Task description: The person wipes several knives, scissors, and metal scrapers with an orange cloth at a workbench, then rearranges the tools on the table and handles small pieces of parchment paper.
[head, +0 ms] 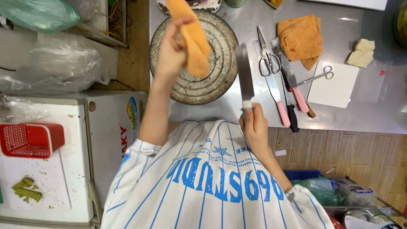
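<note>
My left hand (169, 53) is raised over a round metal turntable (220, 63) and grips an orange cloth (193, 40) that hangs from my fingers. My right hand (254, 127) holds a flat metal spatula (244, 72) by its handle, blade pointing away from me, beside the turntable's right edge. Cloth and blade are apart. My white striped shirt (203, 182) fills the lower middle of the view.
On the steel counter (360, 114) lie scissors (266, 55), pink-handled spatulas (277, 99), a dark-handled knife (290, 106), a second pair of scissors (317, 77), another orange cloth (301, 39) and a white board (335, 87). A white chest (101, 127) with a red basket (29, 138) stands at left.
</note>
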